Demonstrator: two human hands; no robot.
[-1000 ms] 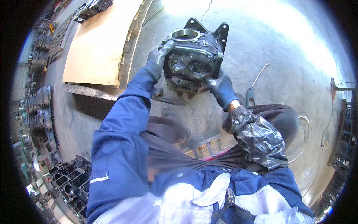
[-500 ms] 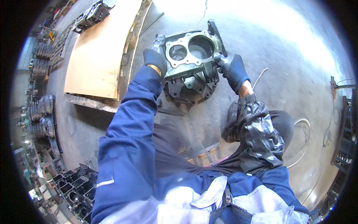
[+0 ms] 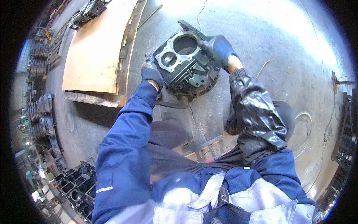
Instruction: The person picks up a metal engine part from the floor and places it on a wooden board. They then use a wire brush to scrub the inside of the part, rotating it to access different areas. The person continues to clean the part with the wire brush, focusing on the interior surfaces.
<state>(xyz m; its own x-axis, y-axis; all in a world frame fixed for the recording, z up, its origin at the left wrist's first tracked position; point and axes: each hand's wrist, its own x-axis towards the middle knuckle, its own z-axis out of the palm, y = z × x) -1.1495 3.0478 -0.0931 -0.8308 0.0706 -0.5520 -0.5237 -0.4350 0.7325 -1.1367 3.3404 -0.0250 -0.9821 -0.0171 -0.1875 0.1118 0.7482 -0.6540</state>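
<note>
A dark metal gearbox housing (image 3: 179, 70) stands on the concrete floor ahead of me, tilted at an angle. Its machined top face has one large and one smaller round opening, with a lug sticking up at the far corner. My left hand (image 3: 151, 72), in a dark glove, grips its left edge near the smaller opening. Over the right rim, beside the large opening, my gloved right hand (image 3: 219, 51) is closed; its fingertips are partly hidden by the casting. A wider bolt flange (image 3: 209, 83) shows at the near lower side of the housing.
Left of the housing is a pallet topped with a cardboard sheet (image 3: 95, 52), bearing another metal casting (image 3: 87, 14). A thin rod (image 3: 150, 16) lies beside it. More black castings (image 3: 76, 186) sit at lower left. A pale hose (image 3: 306, 130) curves across the floor at right.
The housing has turned counterclockwise, its large opening now farther away than the small one. My right hand moved away from me and left with it; my left hand came slightly nearer.
</note>
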